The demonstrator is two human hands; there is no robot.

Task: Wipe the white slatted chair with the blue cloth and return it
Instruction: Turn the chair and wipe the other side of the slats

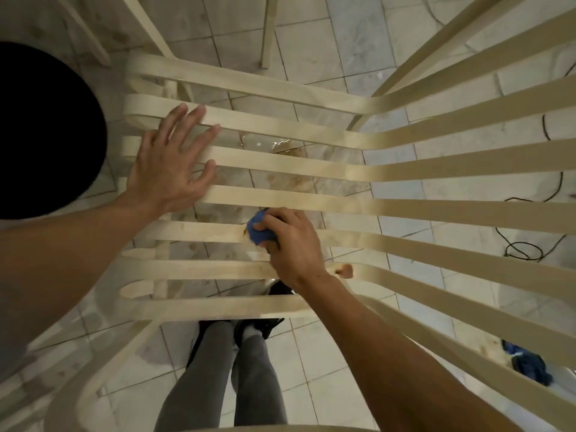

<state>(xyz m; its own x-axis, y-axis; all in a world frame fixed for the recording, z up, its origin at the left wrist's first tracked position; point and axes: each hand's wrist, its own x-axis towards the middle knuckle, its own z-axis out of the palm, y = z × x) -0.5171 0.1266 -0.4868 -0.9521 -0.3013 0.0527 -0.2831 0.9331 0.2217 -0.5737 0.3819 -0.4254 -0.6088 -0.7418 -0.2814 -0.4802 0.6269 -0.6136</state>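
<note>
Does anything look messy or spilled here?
Yes. A shiny wet puddle lies on the pale tiled floor, seen between the slats of the white slatted chair, with brownish smears around it. The slat beside the small blue cloth, which the right hand grips, carries a brown stain too.

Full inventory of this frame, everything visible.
slatted chair: 1, white, fills centre
blue cloth: 1, blue, bunched on a seat slat
bundle: 1, dark blue, floor lower right
cable: 1, black, floor right
round object: 1, black, left edge, unidentifiable
wet patch: 1, shiny, floor under seat
floor: 1, pale tiles, below everything
legs: 2, grey trousers, bottom centre
left hand: 1, flat on slats, fingers spread
right hand: 1, grips blue cloth
</note>
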